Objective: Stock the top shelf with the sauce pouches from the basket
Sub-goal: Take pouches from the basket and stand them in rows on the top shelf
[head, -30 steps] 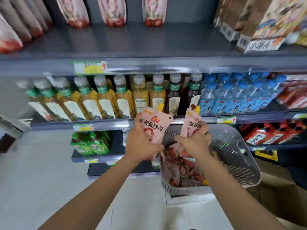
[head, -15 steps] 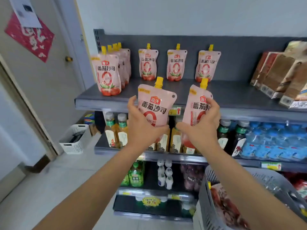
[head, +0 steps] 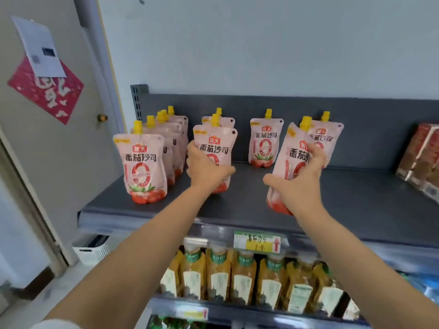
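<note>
The left hand (head: 206,169) grips a pink soft-plastic sauce pouch with a yellow spout cap (head: 215,148) upright, on or just above the dark grey metal top shelf (head: 237,210). The right hand (head: 299,184) clasps a second pouch (head: 291,157), tilted, near the front edge — released so, it could topple off the lip or knock the standing pouch behind (head: 329,136). Half a second ago both hung before the shelf edge; now they are over its deck.

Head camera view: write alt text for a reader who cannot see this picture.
A person's left hand and right hand each grip a pink, yellow-capped sauce pouch at the grey top shelf, left pouch upright, right pouch tilted. Other pouches stand there; yellow drink bottles line the shelf below.
</note>
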